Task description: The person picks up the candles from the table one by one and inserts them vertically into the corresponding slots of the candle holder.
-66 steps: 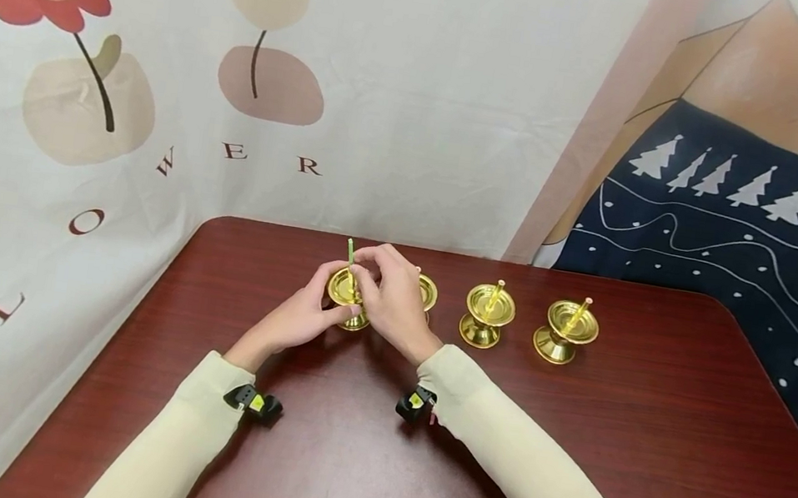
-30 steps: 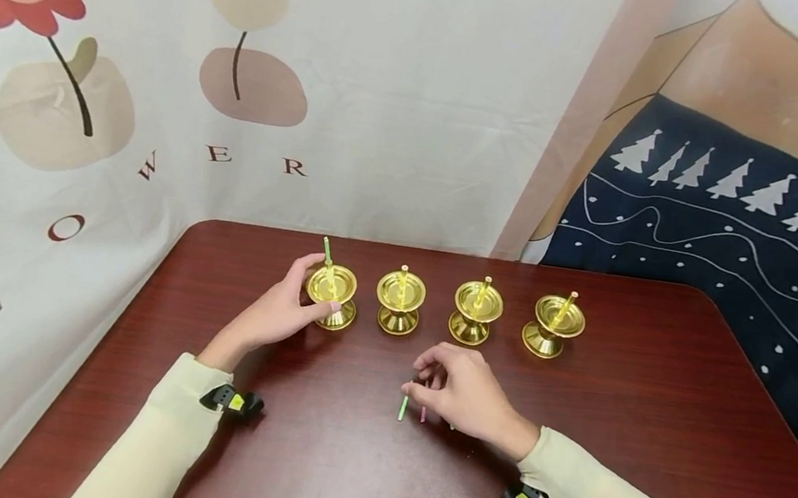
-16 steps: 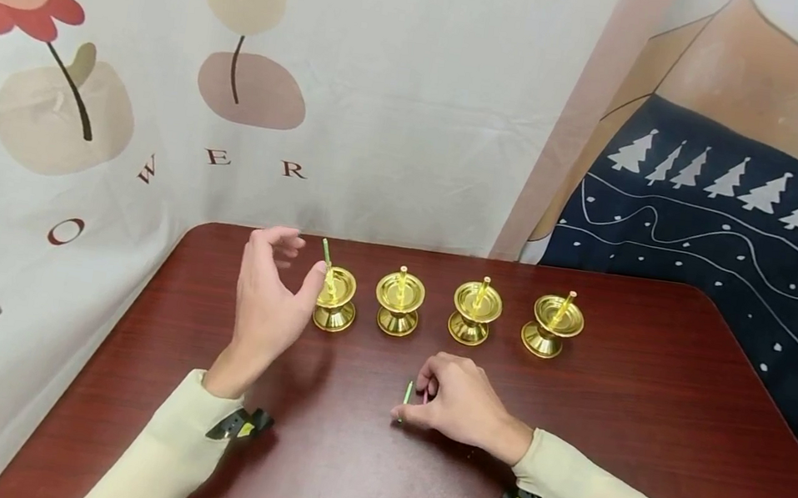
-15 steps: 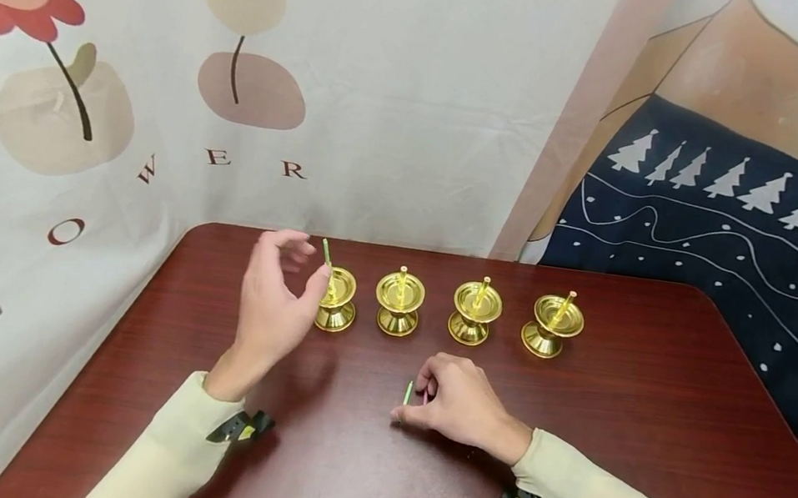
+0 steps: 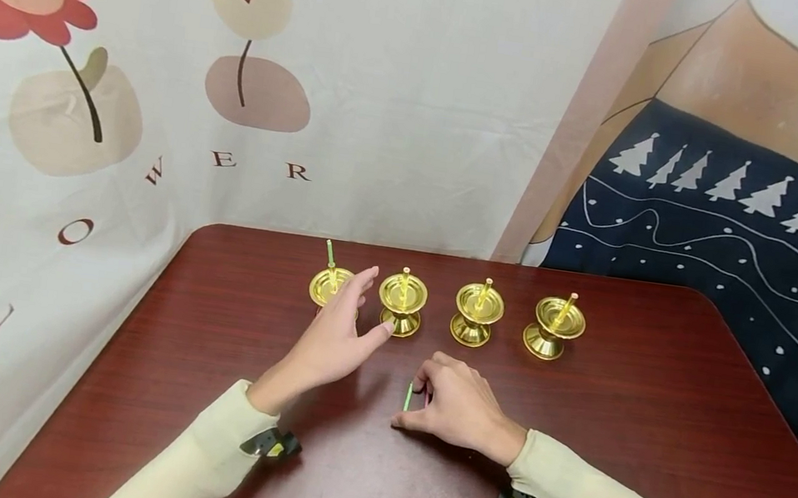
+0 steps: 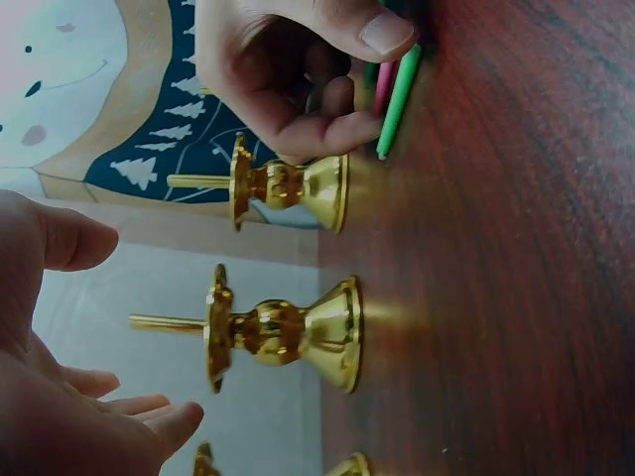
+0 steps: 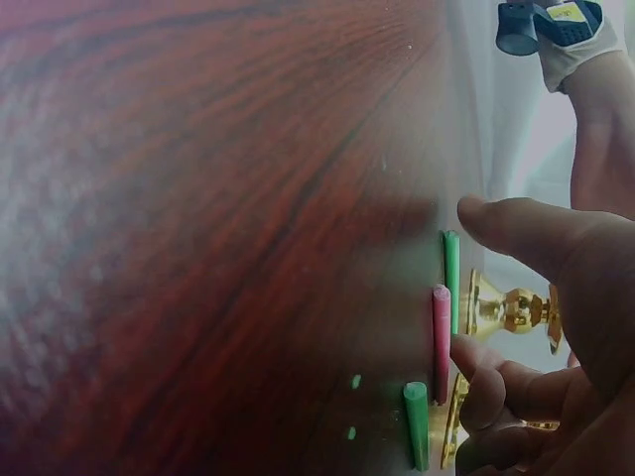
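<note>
In the head view my left hand (image 5: 330,341) hovers with fingers extended and holds nothing. It partly hides the leftmost brass candle holder (image 5: 321,289), where a thin green candle (image 5: 330,253) leans on the central tube. My right hand (image 5: 458,404) is low over the table, thumb and index finger spread at either end of a lying green candle (image 7: 452,278). A gap shows between the thumb tip and that candle in the right wrist view. Beside it lie a pink candle (image 7: 442,342) and another green candle (image 7: 416,426), both under the hand.
Three more brass holders, the second (image 5: 402,302), third (image 5: 477,311) and fourth (image 5: 557,325), stand in a row along the back of the dark red table (image 5: 352,487). Tiny green flecks (image 7: 355,381) lie near the candles. A printed cloth (image 5: 416,117) hangs behind.
Both hands were at the leftmost holder; the right has since come down to the loose candles. My left hand let go of that holder, rose, then swung right in front of it.
</note>
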The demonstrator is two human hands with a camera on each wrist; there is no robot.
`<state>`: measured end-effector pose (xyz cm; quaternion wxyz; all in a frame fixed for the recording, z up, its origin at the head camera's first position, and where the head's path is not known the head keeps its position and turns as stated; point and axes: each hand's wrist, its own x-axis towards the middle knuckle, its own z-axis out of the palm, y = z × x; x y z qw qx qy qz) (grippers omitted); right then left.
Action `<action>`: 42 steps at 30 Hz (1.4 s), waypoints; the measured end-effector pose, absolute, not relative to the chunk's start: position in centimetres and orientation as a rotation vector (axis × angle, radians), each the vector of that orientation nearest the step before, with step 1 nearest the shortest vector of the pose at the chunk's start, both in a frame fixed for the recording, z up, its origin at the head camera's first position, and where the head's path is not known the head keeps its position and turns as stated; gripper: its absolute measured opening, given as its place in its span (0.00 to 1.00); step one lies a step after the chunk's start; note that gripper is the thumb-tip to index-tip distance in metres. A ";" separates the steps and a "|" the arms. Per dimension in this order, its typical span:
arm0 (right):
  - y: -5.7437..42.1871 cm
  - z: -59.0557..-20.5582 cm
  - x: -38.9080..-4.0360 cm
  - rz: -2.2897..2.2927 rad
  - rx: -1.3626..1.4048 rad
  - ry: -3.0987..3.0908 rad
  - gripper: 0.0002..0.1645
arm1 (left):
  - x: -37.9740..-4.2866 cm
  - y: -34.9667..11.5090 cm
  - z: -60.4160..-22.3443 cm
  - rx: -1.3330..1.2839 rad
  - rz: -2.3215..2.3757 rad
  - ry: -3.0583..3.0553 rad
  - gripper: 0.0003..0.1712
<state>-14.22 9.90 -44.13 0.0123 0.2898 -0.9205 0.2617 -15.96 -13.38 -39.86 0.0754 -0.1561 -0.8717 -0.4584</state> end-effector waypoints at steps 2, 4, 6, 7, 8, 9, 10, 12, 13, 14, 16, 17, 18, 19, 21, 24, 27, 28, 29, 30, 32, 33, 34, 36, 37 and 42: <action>9.9 -44.2 -14.3 0.824 0.918 -2.863 0.26 | -16.8 -13.5 -41.3 -0.485 -1.333 -2.629 0.50; 9.9 -44.2 -14.3 0.827 0.935 -2.857 0.24 | -17.3 -13.5 -42.1 -0.498 -1.320 -2.631 0.51; 9.9 -44.2 -14.3 0.834 0.952 -2.853 0.22 | -18.1 -13.5 -43.2 -0.502 -1.297 -2.629 0.53; 9.9 -44.2 -14.3 0.841 0.961 -2.849 0.21 | -18.6 -13.5 -43.9 -0.503 -1.286 -2.630 0.54; 9.8 -44.2 -14.3 0.847 0.969 -2.846 0.20 | -18.8 -13.4 -44.2 -0.502 -1.303 -2.630 0.55; 9.8 -44.2 -14.4 0.849 0.976 -2.844 0.19 | -19.0 -13.3 -44.2 -0.499 -1.323 -2.634 0.56; 9.8 -44.2 -14.4 0.853 0.985 -2.841 0.19 | -19.3 -13.2 -44.7 -0.497 -1.327 -2.637 0.57; 9.9 -44.2 -14.5 0.860 1.013 -2.828 0.17 | -20.0 -13.1 -45.5 -0.468 -1.338 -2.658 0.58; 9.9 -44.2 -14.5 0.868 1.032 -2.816 0.17 | -20.1 -13.0 -45.5 -0.448 -1.364 -2.671 0.59; 9.9 -44.2 -14.6 0.878 1.053 -2.807 0.16 | -20.3 -12.9 -45.5 -0.430 -1.396 -2.683 0.59; 10.1 -44.1 -14.9 0.902 1.100 -2.790 0.15 | -20.3 -12.8 -45.1 -0.382 -1.467 -2.712 0.59; 10.2 -44.1 -15.0 0.916 1.124 -2.781 0.15 | -20.3 -12.7 -44.8 -0.359 -1.501 -2.722 0.59; 10.3 -44.1 -15.1 0.932 1.146 -2.773 0.14 | -20.1 -12.7 -44.3 -0.353 -1.558 -2.720 0.59; 10.4 -44.1 -15.2 0.946 1.167 -2.762 0.14 | -19.9 -12.6 -43.8 -0.346 -1.616 -2.717 0.59; 10.6 -44.2 -15.5 0.969 1.201 -2.750 0.14 | -19.6 -12.5 -42.9 -0.347 -1.727 -2.696 0.59; 11.0 -45.2 -16.3 1.001 1.269 -2.695 0.14 | -19.3 -12.3 -42.1 -0.336 -1.905 -2.643 0.57; 11.3 -45.8 -16.9 1.053 1.316 -2.667 0.13 | -19.4 -12.1 -42.0 -0.296 -2.040 -2.599 0.55; 11.3 -45.8 -17.0 1.070 1.324 -2.670 0.13 | -19.5 -12.1 -42.0 -0.283 -2.069 -2.588 0.54; 11.2 -45.1 -16.8 1.107 1.304 -2.700 0.14 | -19.5 -12.1 -42.0 -0.275 -2.094 -2.577 0.53; 11.2 -45.0 -16.8 1.122 1.302 -2.718 0.13 | -19.6 -12.0 -42.1 -0.273 -2.113 -2.565 0.52; 11.0 -44.4 -16.7 1.158 1.278 -2.764 0.13 | -19.7 -12.0 -42.2 -0.272 -2.134 -2.551 0.52; 11.0 -44.3 -16.8 1.163 1.272 -2.783 0.13 | -19.7 -12.0 -42.2 -0.274 -2.141 -2.544 0.52; 10.9 -44.3 -16.8 1.163 1.271 -2.794 0.12 | -19.7 -12.0 -42.2 -0.274 -2.150 -2.534 0.52; 10.8 -44.1 -16.8 1.170 1.270 -2.812 0.12 | -19.8 -11.9 -42.3 -0.273 -2.165 -2.516 0.52; 10.8 -44.1 -16.8 1.173 1.272 -2.816 0.12 | -19.9 -11.9 -42.3 -0.273 -2.170 -2.507 0.52; 10.7 -43.9 -16.8 1.224 1.263 -2.848 0.10 | -20.2 -11.6 -42.7 -0.261 -2.168 -2.482 0.52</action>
